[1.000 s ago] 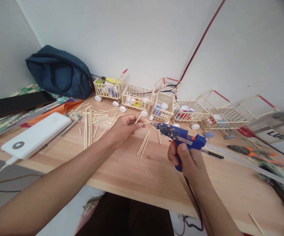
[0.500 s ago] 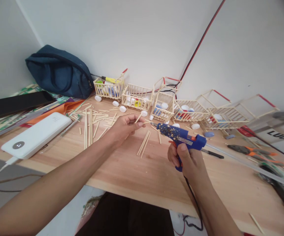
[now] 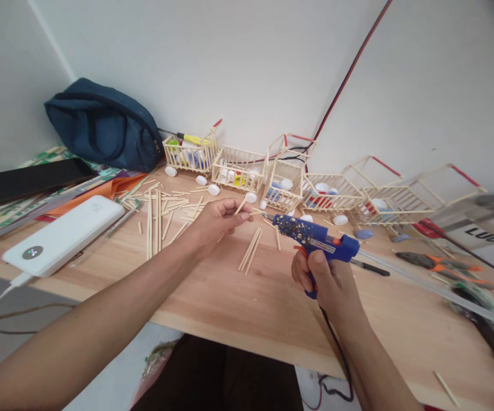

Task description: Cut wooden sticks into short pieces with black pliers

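My left hand (image 3: 225, 221) pinches thin wooden sticks (image 3: 241, 205) between thumb and fingers, above the middle of the table. My right hand (image 3: 324, 274) is wrapped round the grip of a blue hot glue gun (image 3: 310, 235), with fingers by its orange trigger. The gun's nozzle points left, close to the tip of a stick in my left hand; whether they touch I cannot tell. Just below lie a few loose sticks (image 3: 250, 250). Behind my hands stands a row of small stick-built carts, among them one cart (image 3: 283, 185) holding bottle caps.
At left are a white power bank (image 3: 63, 235), a black phone (image 3: 32, 180) and a dark blue bag (image 3: 103, 125). Cut sticks (image 3: 155, 222) lie near my left forearm. Orange-handled pliers (image 3: 435, 262) and a black pen-like tool (image 3: 370, 268) lie at right. The gun's cord (image 3: 336, 342) hangs over the table edge.
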Demonstrator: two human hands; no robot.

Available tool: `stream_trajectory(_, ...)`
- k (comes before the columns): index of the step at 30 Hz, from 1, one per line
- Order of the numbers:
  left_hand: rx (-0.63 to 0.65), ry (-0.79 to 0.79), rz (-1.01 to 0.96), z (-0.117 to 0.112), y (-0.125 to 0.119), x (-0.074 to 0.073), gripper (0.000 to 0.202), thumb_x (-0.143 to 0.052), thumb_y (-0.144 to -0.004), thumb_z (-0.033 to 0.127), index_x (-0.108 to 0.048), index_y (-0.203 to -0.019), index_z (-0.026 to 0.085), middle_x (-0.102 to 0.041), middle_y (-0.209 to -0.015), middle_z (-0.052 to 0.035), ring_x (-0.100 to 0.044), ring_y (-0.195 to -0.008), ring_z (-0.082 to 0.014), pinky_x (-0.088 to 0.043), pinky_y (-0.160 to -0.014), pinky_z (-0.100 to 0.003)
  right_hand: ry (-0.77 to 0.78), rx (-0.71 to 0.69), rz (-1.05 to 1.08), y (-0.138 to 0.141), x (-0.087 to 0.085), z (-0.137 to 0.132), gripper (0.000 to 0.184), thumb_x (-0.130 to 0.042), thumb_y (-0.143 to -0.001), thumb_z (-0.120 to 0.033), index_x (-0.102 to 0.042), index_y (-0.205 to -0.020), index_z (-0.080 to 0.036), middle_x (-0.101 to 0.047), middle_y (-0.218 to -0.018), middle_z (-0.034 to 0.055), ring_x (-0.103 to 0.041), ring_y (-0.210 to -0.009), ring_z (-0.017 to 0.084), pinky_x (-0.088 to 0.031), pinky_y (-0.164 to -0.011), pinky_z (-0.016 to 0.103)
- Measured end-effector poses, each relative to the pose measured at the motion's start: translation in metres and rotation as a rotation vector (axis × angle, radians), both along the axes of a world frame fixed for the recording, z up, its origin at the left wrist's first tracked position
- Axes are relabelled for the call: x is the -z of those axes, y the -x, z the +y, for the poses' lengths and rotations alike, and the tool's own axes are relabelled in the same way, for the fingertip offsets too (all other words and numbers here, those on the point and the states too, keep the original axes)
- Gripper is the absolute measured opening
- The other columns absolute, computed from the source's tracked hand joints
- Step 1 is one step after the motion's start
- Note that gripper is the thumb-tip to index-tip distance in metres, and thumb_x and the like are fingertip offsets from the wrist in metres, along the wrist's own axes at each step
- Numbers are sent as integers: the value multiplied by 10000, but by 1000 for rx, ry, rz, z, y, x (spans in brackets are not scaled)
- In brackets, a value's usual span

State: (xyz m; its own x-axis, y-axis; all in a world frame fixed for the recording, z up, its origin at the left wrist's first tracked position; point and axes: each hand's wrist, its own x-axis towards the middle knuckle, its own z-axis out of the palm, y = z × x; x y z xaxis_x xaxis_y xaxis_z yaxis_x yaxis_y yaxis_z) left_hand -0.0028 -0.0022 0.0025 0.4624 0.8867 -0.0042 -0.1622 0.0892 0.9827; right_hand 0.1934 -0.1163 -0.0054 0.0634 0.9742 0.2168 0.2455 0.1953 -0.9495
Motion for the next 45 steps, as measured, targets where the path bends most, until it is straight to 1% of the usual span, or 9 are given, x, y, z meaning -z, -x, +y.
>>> stream_trajectory(7,-11,3,12,0,-1,0,352,-768,-669,421,-643,-867,159,-656,-806,-26,-357,-516,-41,-234,-470,-202,-7,14,-15,0,2,-1,467,-410,-908,-601,-424,-644,-216,-413,-437,-37,-397,-413,106,-294,-433,260)
stream_trajectory(13,-3,-6,-7,0,0,0,320,-766,-677,393,-649,-860,158,-655,-801,-13,-359,-514,-33,-248,-488,-206,-7,17,-28,0,0,-2,476,-401,-913,-598,-424,-634,-213,-413,-434,-33,-404,-414,106,-299,-435,261)
stream_trajectory(27,5,19,0,-1,0,-2,323,-763,-677,401,-647,-859,161,-653,-804,-12,-344,-500,-32,-234,-461,-204,-1,39,-35,0,1,-2,462,-419,-904,-598,-409,-636,-222,-416,-429,-34,-402,-407,111,-285,-432,264)
stream_trajectory(31,17,1,-1,-1,0,-1,319,-758,-681,402,-648,-856,159,-651,-803,-12,-344,-497,-31,-232,-459,-204,-11,29,-35,0,0,-2,457,-423,-907,-588,-411,-635,-221,-416,-432,-34,-404,-407,111,-297,-439,268)
stream_trajectory(35,18,4,-4,0,0,0,327,-762,-673,404,-648,-863,164,-642,-797,-8,-341,-493,-29,-229,-458,-203,-11,50,-6,3,-4,-3,443,-424,-909,-586,-412,-656,-222,-413,-445,-39,-405,-418,112,-285,-435,264)
stream_trajectory(38,1,19,8,0,0,0,343,-769,-659,413,-651,-863,164,-637,-780,-6,-346,-496,-34,-233,-462,-208,-23,33,23,5,-6,-4,436,-421,-909,-590,-398,-671,-225,-402,-450,-46,-392,-417,107,-275,-432,260)
stream_trajectory(45,-10,14,21,-3,0,-3,351,-769,-655,424,-657,-849,154,-638,-783,-17,-347,-499,-33,-236,-463,-203,-16,30,31,5,-4,-3,444,-433,-908,-583,-415,-657,-216,-411,-446,-40,-393,-407,100,-272,-421,258)
